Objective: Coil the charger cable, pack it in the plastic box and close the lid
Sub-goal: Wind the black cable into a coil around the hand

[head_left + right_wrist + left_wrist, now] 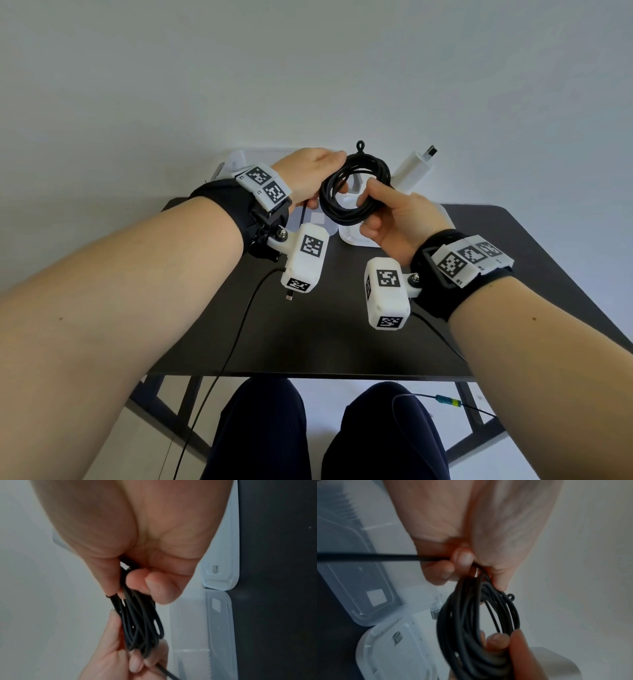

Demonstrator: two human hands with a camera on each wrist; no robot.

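I hold the black charger cable as a round coil above the table, one hand on each side. My left hand pinches the coil's left side, and a loose strand runs out from its fingers. My right hand grips the right side, fingers curled round the bundled loops. The white charger block juts up beyond the right hand. Below the hands lies the open plastic box with its white lid beside it; the arms hide most of it in the head view.
The dark table stands against a white wall, its near edge above my knees. Thin black leads from the wrist cameras trail over the table and off its front. The box and lid sit at the table's far side.
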